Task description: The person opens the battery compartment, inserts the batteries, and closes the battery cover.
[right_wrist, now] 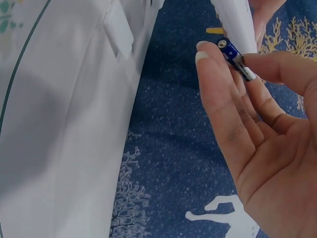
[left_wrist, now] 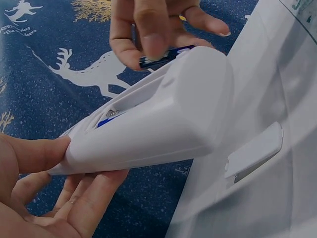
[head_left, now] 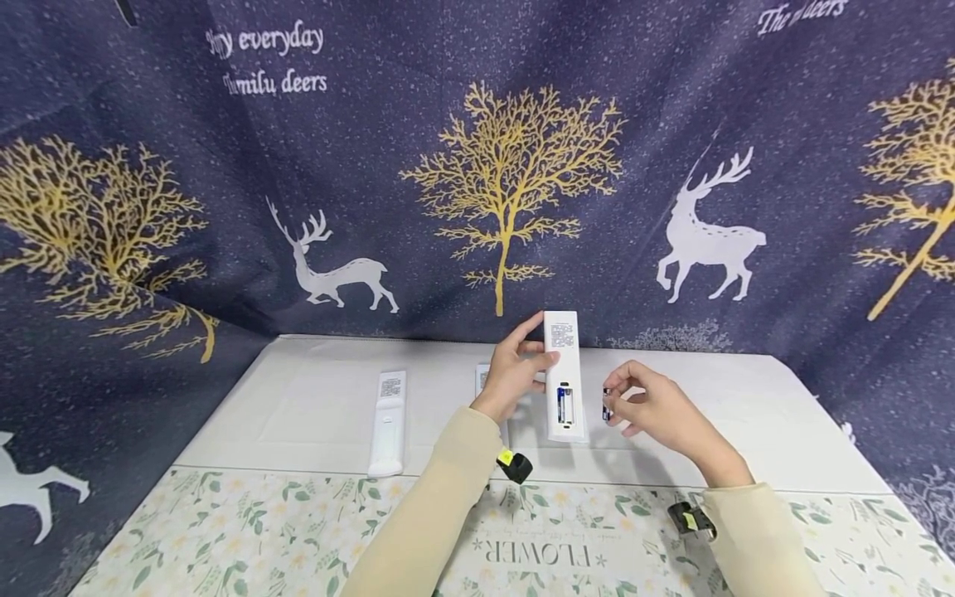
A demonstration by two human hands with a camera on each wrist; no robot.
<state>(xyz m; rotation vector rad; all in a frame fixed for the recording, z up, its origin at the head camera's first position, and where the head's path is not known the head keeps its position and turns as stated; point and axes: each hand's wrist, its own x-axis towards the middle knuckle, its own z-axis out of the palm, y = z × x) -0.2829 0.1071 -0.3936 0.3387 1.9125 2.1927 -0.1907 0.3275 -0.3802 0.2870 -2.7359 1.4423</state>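
Observation:
My left hand grips a white remote control by its side, thumb on the back face. The remote's back is turned toward me, and its battery compartment is uncovered. One blue battery lies in the compartment's left side; beside it a slot shows bare, with a spring visible in the left wrist view. Just right of the remote, my right hand pinches a second blue battery between thumb and fingers. That battery is apart from the compartment in the head view.
Another white remote lies face down on the white table at the left. A further remote is mostly hidden behind my left hand. A small white cover rests on the table. A dark deer-print cloth hangs behind.

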